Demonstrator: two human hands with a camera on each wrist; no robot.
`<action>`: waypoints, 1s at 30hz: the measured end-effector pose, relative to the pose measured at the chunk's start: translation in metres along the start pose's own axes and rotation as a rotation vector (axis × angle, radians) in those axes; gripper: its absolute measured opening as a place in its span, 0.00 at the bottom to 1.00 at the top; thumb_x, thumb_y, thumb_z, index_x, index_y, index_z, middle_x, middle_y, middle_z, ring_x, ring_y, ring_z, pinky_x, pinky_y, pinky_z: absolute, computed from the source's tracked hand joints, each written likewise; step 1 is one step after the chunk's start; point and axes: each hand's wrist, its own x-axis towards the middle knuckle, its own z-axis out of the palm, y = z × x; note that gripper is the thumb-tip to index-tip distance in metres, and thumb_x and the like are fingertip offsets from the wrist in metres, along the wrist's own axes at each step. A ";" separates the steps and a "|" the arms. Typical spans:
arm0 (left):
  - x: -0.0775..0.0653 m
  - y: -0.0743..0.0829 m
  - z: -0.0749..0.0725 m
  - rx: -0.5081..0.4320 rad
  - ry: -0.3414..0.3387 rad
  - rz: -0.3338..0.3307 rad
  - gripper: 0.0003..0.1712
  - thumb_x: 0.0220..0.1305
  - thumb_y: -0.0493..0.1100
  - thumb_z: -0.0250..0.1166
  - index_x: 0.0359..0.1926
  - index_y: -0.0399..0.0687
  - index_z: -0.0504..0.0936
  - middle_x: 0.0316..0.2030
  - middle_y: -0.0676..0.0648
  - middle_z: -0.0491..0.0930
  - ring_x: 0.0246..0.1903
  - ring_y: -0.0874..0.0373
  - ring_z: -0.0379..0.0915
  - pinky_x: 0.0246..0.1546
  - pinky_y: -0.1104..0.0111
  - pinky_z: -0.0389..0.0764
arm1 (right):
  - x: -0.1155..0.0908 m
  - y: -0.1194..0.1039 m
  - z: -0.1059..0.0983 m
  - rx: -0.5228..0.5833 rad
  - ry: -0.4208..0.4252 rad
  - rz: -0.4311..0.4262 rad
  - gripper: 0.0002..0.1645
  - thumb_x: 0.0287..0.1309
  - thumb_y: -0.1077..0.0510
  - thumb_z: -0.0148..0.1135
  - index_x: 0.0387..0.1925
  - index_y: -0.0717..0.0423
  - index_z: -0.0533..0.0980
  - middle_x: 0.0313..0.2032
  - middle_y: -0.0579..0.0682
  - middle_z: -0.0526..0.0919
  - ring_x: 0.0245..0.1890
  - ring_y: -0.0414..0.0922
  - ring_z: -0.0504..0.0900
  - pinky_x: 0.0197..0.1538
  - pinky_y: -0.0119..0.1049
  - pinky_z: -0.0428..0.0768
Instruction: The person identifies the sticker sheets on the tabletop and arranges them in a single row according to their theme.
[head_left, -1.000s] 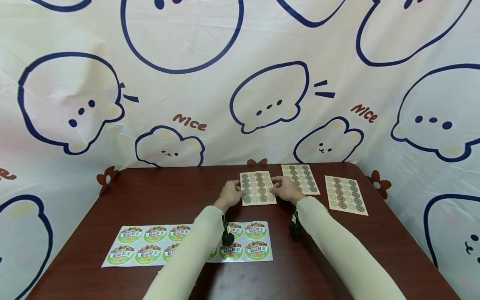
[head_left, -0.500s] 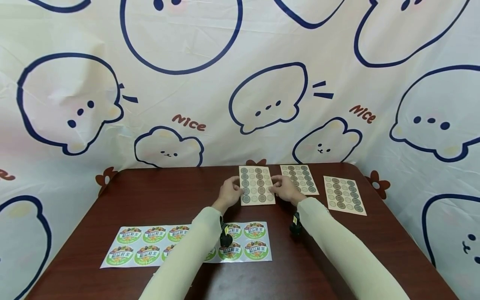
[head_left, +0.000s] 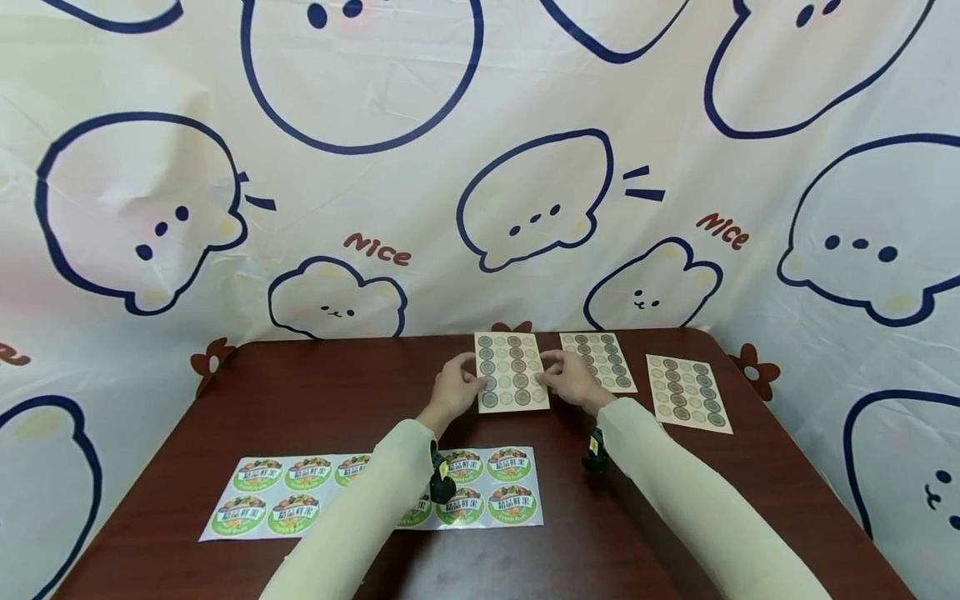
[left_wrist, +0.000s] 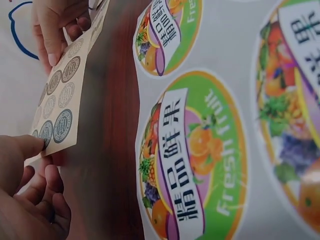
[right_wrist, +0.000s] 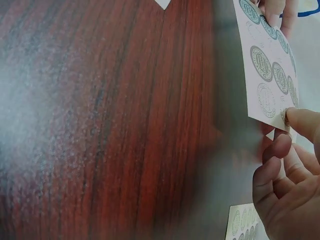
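Observation:
A cream sticker sheet (head_left: pixel 512 372) with rows of round stamp-like stickers is raised off the table between both hands. My left hand (head_left: pixel 455 389) pinches its left edge, with the thumb on the printed face in the left wrist view and the other fingers behind. At the opposite edge my right hand (head_left: pixel 572 379) pinches the sheet, thumb in front, as the right wrist view shows. Beneath my left forearm lies a white sheet of round green fruit labels (head_left: pixel 513 504), flat on the table and partly covered by the sleeve.
Two more cream sticker sheets lie on the dark red-brown table (head_left: pixel 315 396): one sheet (head_left: pixel 609 360) just beyond the right hand, another sheet (head_left: pixel 688 392) farther right. A white curtain (head_left: pixel 420 183) with cartoon outlines hangs behind the table.
One second ago the held sheet lay lower. Its top edge then rose toward the table's back edge, both hands still pinching its sides. Since half a second ago it has shifted only slightly.

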 end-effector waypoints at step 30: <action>-0.020 0.009 -0.020 -0.064 0.032 0.081 0.32 0.66 0.39 0.67 0.69 0.50 0.70 0.31 0.46 0.82 0.23 0.58 0.71 0.24 0.69 0.71 | -0.020 -0.010 -0.004 0.120 -0.018 -0.043 0.31 0.68 0.59 0.62 0.70 0.58 0.68 0.34 0.51 0.86 0.29 0.45 0.80 0.34 0.35 0.78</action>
